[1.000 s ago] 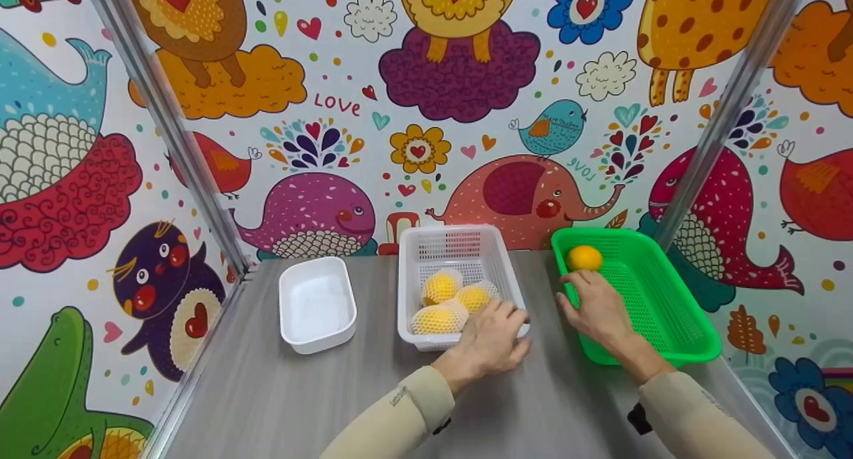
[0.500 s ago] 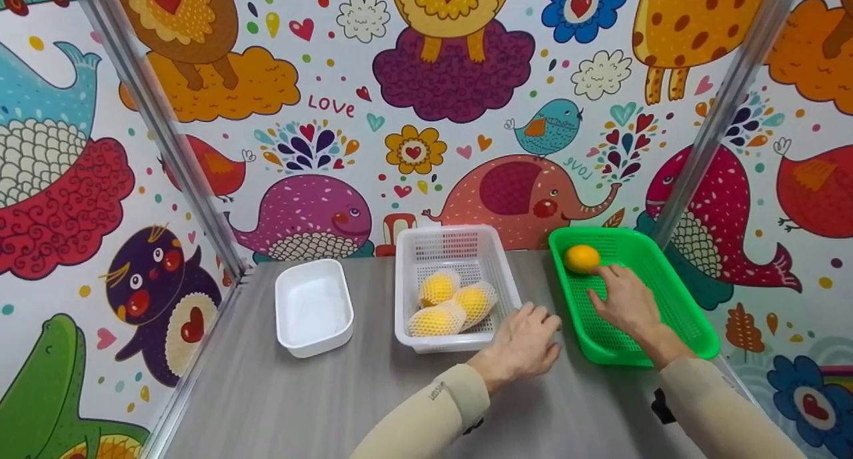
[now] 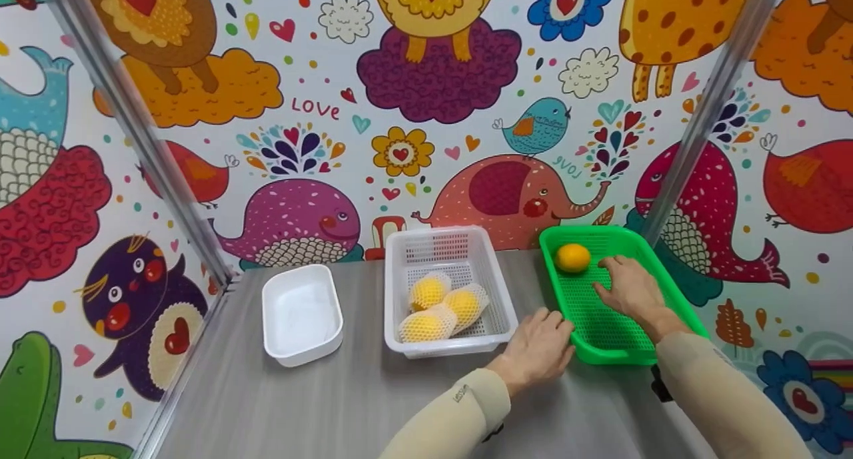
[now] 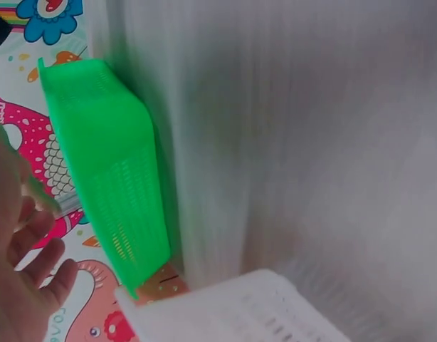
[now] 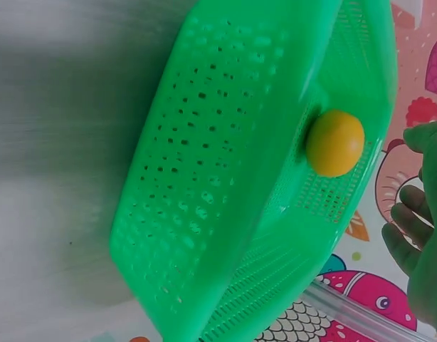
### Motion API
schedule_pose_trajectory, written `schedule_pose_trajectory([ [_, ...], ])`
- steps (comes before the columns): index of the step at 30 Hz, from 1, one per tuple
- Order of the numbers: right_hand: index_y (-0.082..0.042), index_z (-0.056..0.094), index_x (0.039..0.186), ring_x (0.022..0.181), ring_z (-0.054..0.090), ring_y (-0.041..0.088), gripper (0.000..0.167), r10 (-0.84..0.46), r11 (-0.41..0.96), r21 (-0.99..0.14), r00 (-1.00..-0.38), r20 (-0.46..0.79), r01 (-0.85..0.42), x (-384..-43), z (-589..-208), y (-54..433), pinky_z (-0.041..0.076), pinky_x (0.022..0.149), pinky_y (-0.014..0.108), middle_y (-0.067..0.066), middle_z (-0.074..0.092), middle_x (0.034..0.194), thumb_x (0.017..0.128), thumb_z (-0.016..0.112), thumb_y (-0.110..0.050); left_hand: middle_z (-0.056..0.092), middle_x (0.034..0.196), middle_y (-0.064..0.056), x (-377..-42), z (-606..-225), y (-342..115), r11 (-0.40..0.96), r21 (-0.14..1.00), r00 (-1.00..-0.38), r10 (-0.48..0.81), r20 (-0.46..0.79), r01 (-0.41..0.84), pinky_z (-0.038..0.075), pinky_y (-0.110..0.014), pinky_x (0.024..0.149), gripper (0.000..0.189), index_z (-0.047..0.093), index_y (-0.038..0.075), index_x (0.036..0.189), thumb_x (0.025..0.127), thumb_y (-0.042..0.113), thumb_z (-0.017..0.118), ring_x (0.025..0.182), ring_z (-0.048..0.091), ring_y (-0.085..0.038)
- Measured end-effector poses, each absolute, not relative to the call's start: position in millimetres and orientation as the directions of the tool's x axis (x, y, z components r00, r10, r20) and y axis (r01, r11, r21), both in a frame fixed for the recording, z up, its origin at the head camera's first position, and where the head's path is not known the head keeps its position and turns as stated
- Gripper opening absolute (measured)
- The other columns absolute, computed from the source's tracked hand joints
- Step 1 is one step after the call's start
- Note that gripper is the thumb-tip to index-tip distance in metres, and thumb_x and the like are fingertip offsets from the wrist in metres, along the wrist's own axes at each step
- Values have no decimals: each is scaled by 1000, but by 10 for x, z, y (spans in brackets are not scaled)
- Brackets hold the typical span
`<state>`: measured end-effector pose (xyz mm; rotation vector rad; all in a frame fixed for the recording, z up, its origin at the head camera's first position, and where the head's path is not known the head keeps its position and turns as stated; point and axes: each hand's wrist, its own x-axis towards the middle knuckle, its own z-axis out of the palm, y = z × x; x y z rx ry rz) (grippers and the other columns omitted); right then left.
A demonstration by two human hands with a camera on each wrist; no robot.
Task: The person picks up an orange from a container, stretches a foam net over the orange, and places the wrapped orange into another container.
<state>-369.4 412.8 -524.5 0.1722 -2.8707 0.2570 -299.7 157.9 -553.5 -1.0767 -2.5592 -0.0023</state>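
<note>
My right hand (image 3: 633, 289) hovers over the green basket (image 3: 610, 355) with loosely bent fingers and nothing in them. An orange (image 3: 573, 258) sits in that basket's far left corner, a short way left of the fingertips; the right wrist view shows the orange (image 5: 336, 144) apart from the hand (image 5: 423, 221). Between the two baskets is my left hand (image 3: 538, 346), palm down and holding nothing, its fingertips close to the green basket's near left rim. Several yellow fruits (image 3: 428, 324) in white foam nets lie in the white slotted basket (image 3: 504, 292) to its left.
A small white tub (image 3: 303, 359) stands left of the white basket on the grey table (image 3: 266, 412). Behind the containers rises a wall (image 3: 440, 136) printed with cartoon animals, with metal posts (image 3: 696, 112) at its corners.
My left hand has moved right, away from the white basket's near corner. The right hand has shifted from beside the orange toward the green basket's middle. The orange stays in its corner.
</note>
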Motion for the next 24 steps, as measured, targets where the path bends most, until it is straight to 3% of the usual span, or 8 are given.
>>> schedule_pose_trajectory([
  [6,6,64,140,129,64,54,49,-110,982,-131,-974,198,-137,-3889,-5260,4127,57,107,68,32,68,136,104,77,-24,71,120,12,-2987,-5693,1696,697,-188,-612,704,360,692,56,-19,87,26,72,32,128,111,50,65,105,60,-7],
  [13,6,60,149,138,59,56,57,-98,984,-138,-987,126,-115,-4088,-5259,4123,54,114,70,34,62,149,105,77,-25,71,122,13,-2995,-5815,1825,674,-207,-581,725,369,709,57,-19,88,24,73,32,129,111,47,66,111,61,-7],
  [24,10,60,148,129,65,55,57,-94,982,-156,-991,94,-108,-4332,-5387,4198,59,105,68,36,65,142,103,78,-21,71,115,10,-3076,-5905,1870,618,-240,-474,752,458,748,58,-15,87,16,79,30,121,108,29,70,108,63,-8],
])
